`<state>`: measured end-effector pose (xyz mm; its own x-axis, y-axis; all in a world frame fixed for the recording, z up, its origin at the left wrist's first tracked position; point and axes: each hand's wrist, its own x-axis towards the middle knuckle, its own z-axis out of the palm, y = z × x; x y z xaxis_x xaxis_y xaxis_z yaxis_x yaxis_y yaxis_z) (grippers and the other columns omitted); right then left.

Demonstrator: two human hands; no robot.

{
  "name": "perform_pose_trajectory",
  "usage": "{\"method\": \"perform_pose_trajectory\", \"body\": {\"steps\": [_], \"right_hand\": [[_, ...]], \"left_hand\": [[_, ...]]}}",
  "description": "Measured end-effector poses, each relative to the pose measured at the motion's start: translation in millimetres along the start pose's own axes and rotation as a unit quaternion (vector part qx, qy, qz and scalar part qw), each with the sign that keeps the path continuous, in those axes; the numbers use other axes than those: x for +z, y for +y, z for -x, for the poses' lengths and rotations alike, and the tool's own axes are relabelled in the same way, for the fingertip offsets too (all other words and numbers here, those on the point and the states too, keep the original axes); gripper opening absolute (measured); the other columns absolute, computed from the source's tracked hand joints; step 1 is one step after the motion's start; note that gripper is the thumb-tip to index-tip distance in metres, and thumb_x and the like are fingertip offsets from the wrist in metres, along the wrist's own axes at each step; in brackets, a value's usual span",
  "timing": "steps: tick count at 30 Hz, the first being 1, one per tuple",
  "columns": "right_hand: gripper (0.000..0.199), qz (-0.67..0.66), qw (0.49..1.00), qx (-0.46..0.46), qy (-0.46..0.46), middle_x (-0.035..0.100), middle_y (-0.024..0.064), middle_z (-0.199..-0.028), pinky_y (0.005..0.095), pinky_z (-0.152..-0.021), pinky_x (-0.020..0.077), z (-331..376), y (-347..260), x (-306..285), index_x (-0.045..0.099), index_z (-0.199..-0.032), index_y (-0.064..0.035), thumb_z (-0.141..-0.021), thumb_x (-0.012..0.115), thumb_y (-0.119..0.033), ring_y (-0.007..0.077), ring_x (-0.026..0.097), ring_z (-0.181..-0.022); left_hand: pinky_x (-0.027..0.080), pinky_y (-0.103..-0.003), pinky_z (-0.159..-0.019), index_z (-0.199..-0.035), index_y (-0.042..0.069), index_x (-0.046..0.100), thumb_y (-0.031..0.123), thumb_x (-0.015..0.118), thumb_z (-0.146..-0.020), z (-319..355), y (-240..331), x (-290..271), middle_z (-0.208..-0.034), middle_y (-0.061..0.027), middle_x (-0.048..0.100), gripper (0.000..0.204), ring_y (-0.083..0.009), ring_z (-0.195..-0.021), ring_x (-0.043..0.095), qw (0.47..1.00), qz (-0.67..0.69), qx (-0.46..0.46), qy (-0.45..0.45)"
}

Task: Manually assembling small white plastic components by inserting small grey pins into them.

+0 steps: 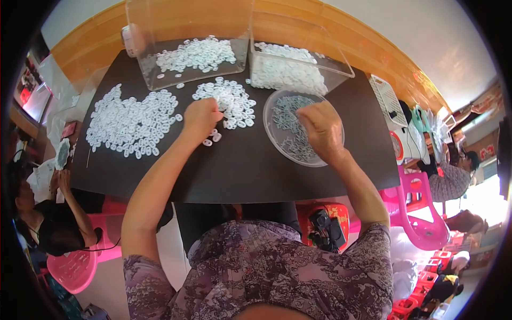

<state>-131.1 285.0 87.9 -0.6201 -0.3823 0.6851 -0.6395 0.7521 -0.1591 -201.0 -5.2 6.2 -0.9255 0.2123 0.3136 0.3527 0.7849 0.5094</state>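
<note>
Your left hand (200,118) pinched at the small pile of white rings (226,101) mid-table; your right hand (320,130), fingers curled, grip unclear, hovered over the round clear dish (277,133). Judged partway: a large pile (130,122) remained toward the black table's (240,170) left edge; two clear bins (298,66) at the far edge were part-filled.

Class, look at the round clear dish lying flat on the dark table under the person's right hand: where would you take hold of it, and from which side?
Probably grip the round clear dish at its low rim on the near edge, coming from the person's side. It lies flat and shallow, the right hand covers its right part, and a clear bin crowds the far edge. The left hand is in the white rings.
</note>
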Motion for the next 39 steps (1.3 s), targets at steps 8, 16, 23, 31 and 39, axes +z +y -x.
{"method": "perform_pose_trajectory", "body": {"steps": [8, 16, 23, 31, 39], "right_hand": [[0.011, -0.113, 0.982, 0.106, -0.103, 0.064, 0.0119, -0.077, 0.0396, -0.069, 0.0475, 35.8, 27.9, 50.5, 0.069, -0.084, -0.0057, -0.073, 0.066, -0.006, 0.0311, 0.06, -0.078], [0.003, -0.014, 0.99, 0.007, -0.138, 0.058, 0.0119, -0.076, 0.0436, -0.07, 0.0451, 22.9, 35.7, 90.2, 0.063, -0.073, -0.0072, -0.071, 0.063, -0.006, 0.0333, 0.055, -0.08], [0.003, -0.099, 0.98, 0.068, -0.161, 0.057, 0.0129, -0.071, 0.0432, -0.066, 0.0444, 25.3, 37.6, 75.2, 0.058, -0.071, -0.0042, -0.073, 0.06, -0.005, 0.0327, 0.056, -0.075], [0.008, -0.296, 0.911, 0.241, -0.157, 0.061, 0.0004, -0.076, 0.0223, -0.062, 0.0439, 11.0, -28.9, 28.4, 0.065, -0.087, -0.0002, -0.081, 0.066, -0.005, 0.0053, 0.053, -0.071], [0.008, -0.442, 0.841, 0.236, -0.205, 0.062, 0.002, -0.085, 0.0204, -0.068, 0.0433, 22.4, -104.3, 35.8, 0.066, -0.088, -0.0013, -0.081, 0.064, 0.001, 0.0055, 0.056, -0.078]], "left_hand": [[0.039, -0.019, -0.049, -0.08, 0.002, 0.063, 0.008, 0.062, -0.08, 82.2, 50.1, -31.2, -0.065, 0.0004, 0.058, 0.006, -0.0054, -0.056, 0.051, 0.886, 0.427, -0.181, -0.026], [0.04, -0.019, -0.054, -0.084, 0.0, 0.063, 0.009, 0.066, -0.083, 130.9, 75.6, -23.2, -0.069, -0.001, 0.06, 0.01, -0.0062, -0.06, 0.053, 0.816, 0.538, -0.21, -0.042], [0.041, -0.019, -0.055, -0.087, 0.0, 0.064, 0.01, 0.067, -0.084, 143.8, 78.8, -24.9, -0.071, -0.0018, 0.06, 0.011, -0.007, -0.061, 0.054, 0.792, 0.57, -0.218, -0.033], [0.046, -0.022, -0.055, -0.088, -0.003, 0.062, 0.007, 0.066, -0.084, 141.7, 87.9, -23.6, -0.076, -0.0079, 0.063, 0.011, -0.0115, -0.063, 0.059, 0.7, 0.667, -0.257, 0.007], [0.046, -0.024, -0.055, -0.09, -0.003, 0.06, 0.009, 0.062, -0.088, 150.3, 89.7, -23.4, -0.077, -0.0087, 0.063, 0.012, -0.0127, -0.063, 0.059, 0.654, 0.707, -0.265, 0.047]]}}
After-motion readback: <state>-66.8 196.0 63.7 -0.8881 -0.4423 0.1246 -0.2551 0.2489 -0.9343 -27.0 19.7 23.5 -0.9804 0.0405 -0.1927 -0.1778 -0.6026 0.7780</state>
